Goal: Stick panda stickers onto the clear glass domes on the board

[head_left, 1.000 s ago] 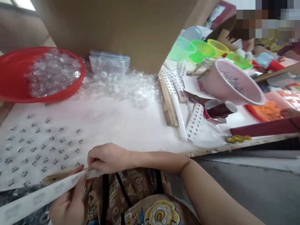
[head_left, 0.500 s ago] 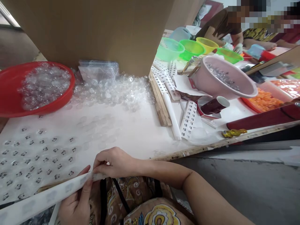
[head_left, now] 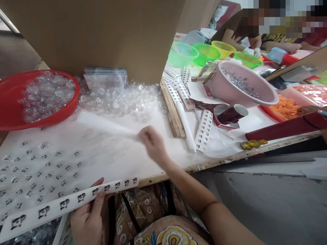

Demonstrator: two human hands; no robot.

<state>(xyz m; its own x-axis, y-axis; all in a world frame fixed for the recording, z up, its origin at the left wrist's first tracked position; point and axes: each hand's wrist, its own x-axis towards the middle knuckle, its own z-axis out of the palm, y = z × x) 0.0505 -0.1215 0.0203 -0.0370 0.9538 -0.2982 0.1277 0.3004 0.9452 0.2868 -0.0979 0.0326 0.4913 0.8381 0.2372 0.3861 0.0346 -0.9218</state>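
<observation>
My left hand (head_left: 89,216) pinches a long white strip of panda stickers (head_left: 81,197) between thumb and fingers, its printed side facing up along the table's near edge. Over the middle of the white table (head_left: 150,163), my right hand (head_left: 152,141) is closed on one end of a white paper strip (head_left: 102,122), which trails left and is smeared by motion. Clear round pieces with panda prints (head_left: 48,176) lie spread in rows on the left. Plain clear discs (head_left: 109,141) lie flat beyond them, partly under the moving paper.
A red basin (head_left: 61,117) of clear domes stands at back left, beside a pile of loose domes (head_left: 138,102). Wooden strips (head_left: 173,115) divide off sticker sheets (head_left: 204,129), a maroon mug (head_left: 231,114) and a pink basin (head_left: 217,85). A large cardboard box (head_left: 102,34) blocks the back.
My right hand has moved up and right, away from the left hand, with a white paper strip now trailing from it. The panda prints on the held strip now show clearly.
</observation>
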